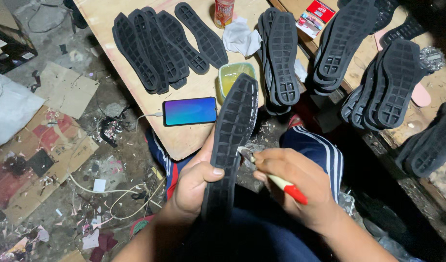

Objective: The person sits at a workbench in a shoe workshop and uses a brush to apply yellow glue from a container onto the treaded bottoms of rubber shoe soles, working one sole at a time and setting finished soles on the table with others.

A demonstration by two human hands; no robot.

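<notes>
My left hand (196, 182) grips a black rubber shoe sole (231, 136), tread side up, with the thumb pressed across its lower part. My right hand (291, 179) holds a small brush with a red and white handle (286, 185). Its bristle tip (246, 154) touches the sole's right edge near the middle. The sole's toe end reaches up over a small yellow-green cup of glue (234, 74) on the wooden board (184, 138).
Several black soles (157, 46) lie fanned on the board, with more stacks (282, 56) to the right (392, 82). A lit phone (190, 111), a can (224, 12), a white rag (241, 38) and a red box (316, 17) sit nearby. Cardboard scraps and cables litter the floor (63, 160).
</notes>
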